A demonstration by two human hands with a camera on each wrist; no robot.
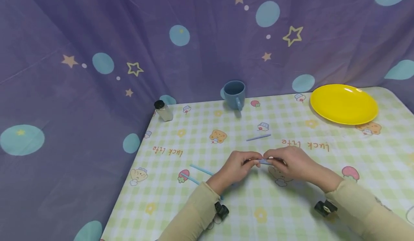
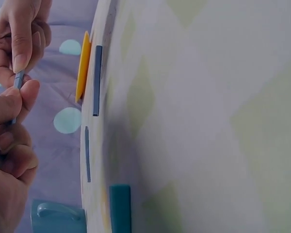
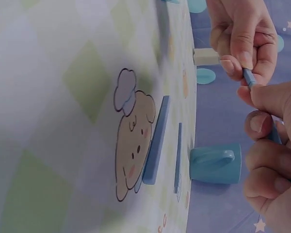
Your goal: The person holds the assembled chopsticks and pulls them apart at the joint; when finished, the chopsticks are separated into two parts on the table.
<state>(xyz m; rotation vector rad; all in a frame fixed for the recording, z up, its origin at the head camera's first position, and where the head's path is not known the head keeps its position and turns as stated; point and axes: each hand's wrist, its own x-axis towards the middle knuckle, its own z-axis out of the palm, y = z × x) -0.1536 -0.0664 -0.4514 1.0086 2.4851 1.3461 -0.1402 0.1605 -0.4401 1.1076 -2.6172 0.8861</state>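
Both hands meet over the middle of the table on a thin blue stick [image 3: 249, 76], which shows a faint cross line. My left hand [image 1: 237, 166] pinches one part between thumb and fingers. With thumb and curled fingers, my right hand [image 1: 292, 163] grips the other part; much of the stick is hidden by the fingers. Beneath the hands lies another blue stick [image 3: 157, 141] on the cloth. Farther back is a slim purplish-blue stick [image 1: 258, 137]. Beside the left forearm, light blue sticks [image 1: 201, 169] lie partly covered by the arm.
A blue mug [image 1: 234, 95] stands at the back edge, with a yellow oval plate [image 1: 344, 104] to its right. At the back left corner is a small black-capped shaker [image 1: 164, 111]. The table has a checked cloth [image 1: 181, 212], and a purple curtain [image 1: 207, 36] hangs behind.
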